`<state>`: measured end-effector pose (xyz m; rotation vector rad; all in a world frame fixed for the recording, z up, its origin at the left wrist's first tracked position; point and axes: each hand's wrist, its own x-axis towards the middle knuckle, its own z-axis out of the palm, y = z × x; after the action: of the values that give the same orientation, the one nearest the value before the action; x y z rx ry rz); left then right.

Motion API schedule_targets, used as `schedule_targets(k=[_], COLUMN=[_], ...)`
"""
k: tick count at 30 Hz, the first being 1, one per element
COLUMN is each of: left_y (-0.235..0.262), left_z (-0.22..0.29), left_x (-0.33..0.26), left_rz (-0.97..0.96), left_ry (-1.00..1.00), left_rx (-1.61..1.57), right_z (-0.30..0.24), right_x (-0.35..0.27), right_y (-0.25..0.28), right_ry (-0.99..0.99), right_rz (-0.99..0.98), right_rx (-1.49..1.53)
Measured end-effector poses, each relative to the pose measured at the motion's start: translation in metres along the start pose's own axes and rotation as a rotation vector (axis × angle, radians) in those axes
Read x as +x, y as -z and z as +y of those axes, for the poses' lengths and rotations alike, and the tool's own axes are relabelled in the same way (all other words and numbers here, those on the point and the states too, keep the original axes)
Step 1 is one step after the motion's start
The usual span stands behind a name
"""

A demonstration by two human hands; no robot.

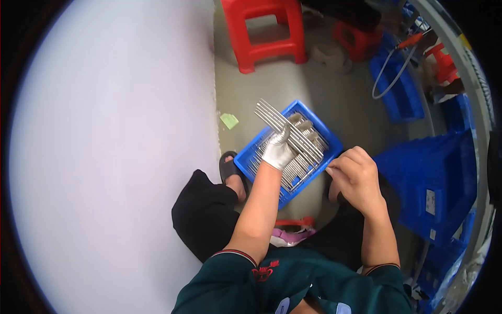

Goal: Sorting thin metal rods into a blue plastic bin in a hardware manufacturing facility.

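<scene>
Our gloved left hand (278,152) is closed above the bin (327,126), the bare forearm slanting up toward it. Our bare right hand (357,175) is at its right corner, fingers curled, tips drawn together.

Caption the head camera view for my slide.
Gloved left hand grips metal rods over a blue crate holding more rods.

From my end I count two hands — one left hand (280,150), one right hand (356,178) — one blue basket (323,125), one gripped bundle of rods (275,118), basketed rods too many to tally, one green scrap (229,121), at least two red stools (273,47), several blue crates (418,167).
</scene>
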<state>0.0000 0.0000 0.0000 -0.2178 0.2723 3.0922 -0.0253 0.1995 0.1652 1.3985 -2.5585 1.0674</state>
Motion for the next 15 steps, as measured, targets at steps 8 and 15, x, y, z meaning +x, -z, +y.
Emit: schedule_targets(k=[8,15], left_y=[-0.093,-0.113], left_z=[-0.006,-0.032], left_x=[-0.064,-0.136], left_rz=[0.03,-0.055], left_ry=[0.069,0.409], left_rx=[0.05,0.138], right_z=[0.013,0.012], right_x=[-0.002,0.029], right_y=[0.004,-0.024], right_ry=[-0.568,-0.54], right_rz=[0.225,0.042], right_rx=[0.9,1.446])
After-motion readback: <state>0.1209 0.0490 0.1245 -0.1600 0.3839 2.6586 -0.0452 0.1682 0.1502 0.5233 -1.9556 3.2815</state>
